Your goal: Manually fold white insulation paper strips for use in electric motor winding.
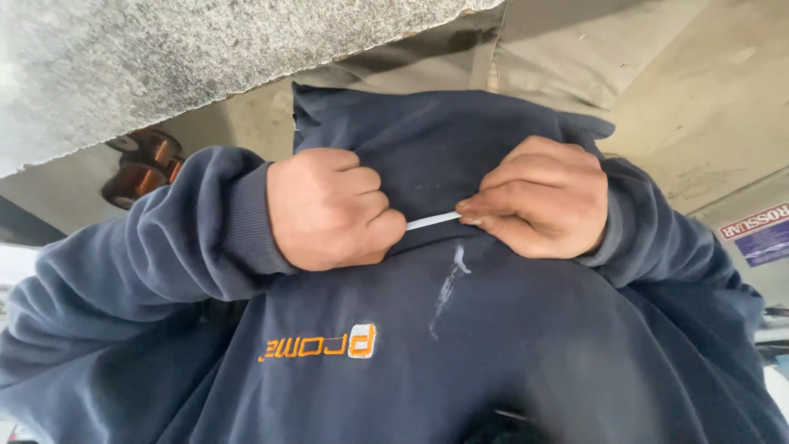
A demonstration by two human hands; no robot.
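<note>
Looking straight down my own chest here. Both hands are bunched up against the front of my navy sweatshirt (460,345), and stretched between them is a thin white strip (433,220), maybe a cable tie or a bit of flat plastic; it's too small to say which. My left hand (329,210) is clenched in a full fist around one end, so that end is buried in the palm. My right hand (542,197) is curled too, with its fingers (493,201) pinching the other end. The strip looks taut and straight, tilted slightly up toward the right hand. My guess is the two-sided grip is there to keep it pulled tight, braced against the chest for leverage.

The strip itself is narrow, flat and plain white. Just below it there's a whitish smear (450,284) on the fabric.

Off beside my left sleeve sit some copper wire spools (144,164), under the edge of a grey speckled slab (164,57).
</note>
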